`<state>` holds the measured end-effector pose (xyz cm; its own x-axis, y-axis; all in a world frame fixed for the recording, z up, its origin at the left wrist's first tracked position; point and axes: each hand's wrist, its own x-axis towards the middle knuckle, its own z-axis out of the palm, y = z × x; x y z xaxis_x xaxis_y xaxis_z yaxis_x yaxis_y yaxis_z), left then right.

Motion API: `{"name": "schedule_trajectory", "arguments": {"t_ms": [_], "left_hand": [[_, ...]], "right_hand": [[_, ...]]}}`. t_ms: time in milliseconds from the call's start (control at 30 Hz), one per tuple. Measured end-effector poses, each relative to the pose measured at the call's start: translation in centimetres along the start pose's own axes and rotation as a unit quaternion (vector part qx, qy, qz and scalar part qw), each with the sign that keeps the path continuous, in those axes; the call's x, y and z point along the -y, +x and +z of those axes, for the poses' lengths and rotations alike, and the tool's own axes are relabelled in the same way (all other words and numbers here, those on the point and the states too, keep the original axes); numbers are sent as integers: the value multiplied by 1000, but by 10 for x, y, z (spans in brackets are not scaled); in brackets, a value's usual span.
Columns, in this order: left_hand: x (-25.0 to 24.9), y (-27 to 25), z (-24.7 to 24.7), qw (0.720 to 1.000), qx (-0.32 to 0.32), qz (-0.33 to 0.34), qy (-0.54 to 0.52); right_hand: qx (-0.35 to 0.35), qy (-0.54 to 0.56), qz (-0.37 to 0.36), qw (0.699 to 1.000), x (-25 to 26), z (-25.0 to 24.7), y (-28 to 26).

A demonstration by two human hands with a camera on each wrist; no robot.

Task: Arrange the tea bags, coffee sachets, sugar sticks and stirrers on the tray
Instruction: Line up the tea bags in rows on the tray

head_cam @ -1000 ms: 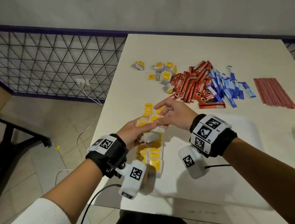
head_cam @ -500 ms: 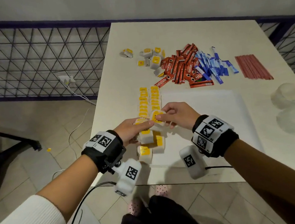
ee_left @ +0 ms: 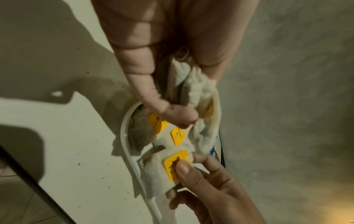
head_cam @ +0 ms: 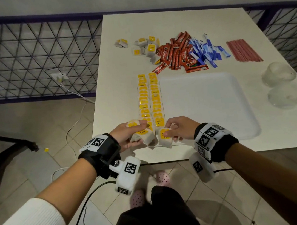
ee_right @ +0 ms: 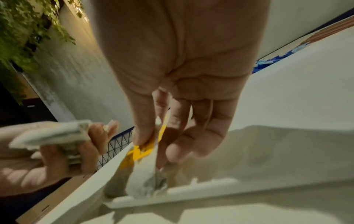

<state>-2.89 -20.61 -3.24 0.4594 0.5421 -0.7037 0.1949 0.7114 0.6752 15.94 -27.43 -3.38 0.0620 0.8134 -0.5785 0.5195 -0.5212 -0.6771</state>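
Holding: left hand (head_cam: 126,136) grips several tea bags (head_cam: 142,134)
Right hand (head_cam: 178,129): fingers (ee_left: 182,168) pinch one bag (head_cam: 164,135) at the tray (head_cam: 236,113) corner
Rows (head_cam: 149,97): two, along the tray's left edge

The white rectangular surface (head_cam: 180,25) is seen from above and forward by the head view, while the near left corner of the flat white plastic tray (head_cam: 208,105) (ee_left: 132,163) (ee_right: 191,191) is seen very closely along each palm by both wrist views.
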Motion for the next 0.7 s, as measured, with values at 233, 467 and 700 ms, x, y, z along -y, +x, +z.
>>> {"name": "schedule_trajectory", "arguments": {"t_ms": [233, 467, 700], "left_hand": [[6, -10, -3, 999, -18, 21, -16], [5, -13, -10, 999, -36, 27, -18], [0, -11, -7, 999, -36, 34, -16]], "right_hand": [[-93, -92, -2, 991, 7, 6, 12], [-126, -71, 18, 989, 7, 11, 15], [-160, -22, 22, 987, 3, 11, 9]]}}
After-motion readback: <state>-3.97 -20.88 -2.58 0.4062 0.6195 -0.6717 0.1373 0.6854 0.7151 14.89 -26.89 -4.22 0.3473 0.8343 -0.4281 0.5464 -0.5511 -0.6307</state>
